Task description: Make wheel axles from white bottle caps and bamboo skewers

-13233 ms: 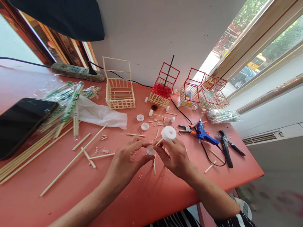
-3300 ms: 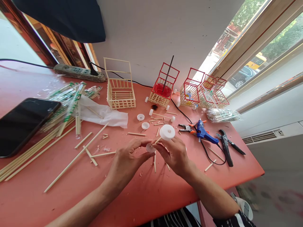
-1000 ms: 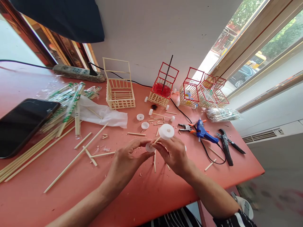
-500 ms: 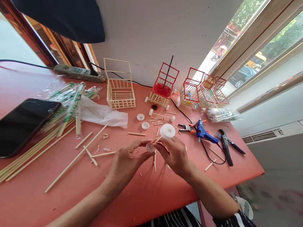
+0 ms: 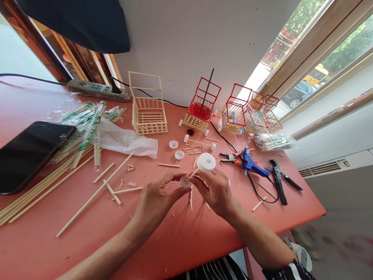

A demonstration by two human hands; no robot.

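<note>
Between thumb and fingers, my left hand (image 5: 159, 194) pinches a small white bottle cap (image 5: 185, 182). My right hand (image 5: 215, 192) grips a short wooden stick (image 5: 193, 173), whose near end meets that cap. A larger white round cap (image 5: 206, 161) shows just above my right fingers, apparently at the stick's other end; the joint is partly hidden. Beyond my hands lie two loose white caps, one nearer (image 5: 179, 155) and one farther (image 5: 173, 144). A thin stick with a white cap on each end, like an axle (image 5: 199, 143), rests behind them.
A plain stick cart (image 5: 149, 116) and a red-trimmed cart (image 5: 198, 120) stand by the wall, with more carts on the right. A blue glue gun (image 5: 253, 163), pliers (image 5: 230, 157) and cutters (image 5: 279, 181) lie right. Left are a phone (image 5: 32, 153), wrapped chopsticks (image 5: 93, 124) and a power strip (image 5: 97, 90).
Both hands keep the same hold on the cap and stick, with hardly any movement. The view has shifted very slightly.
</note>
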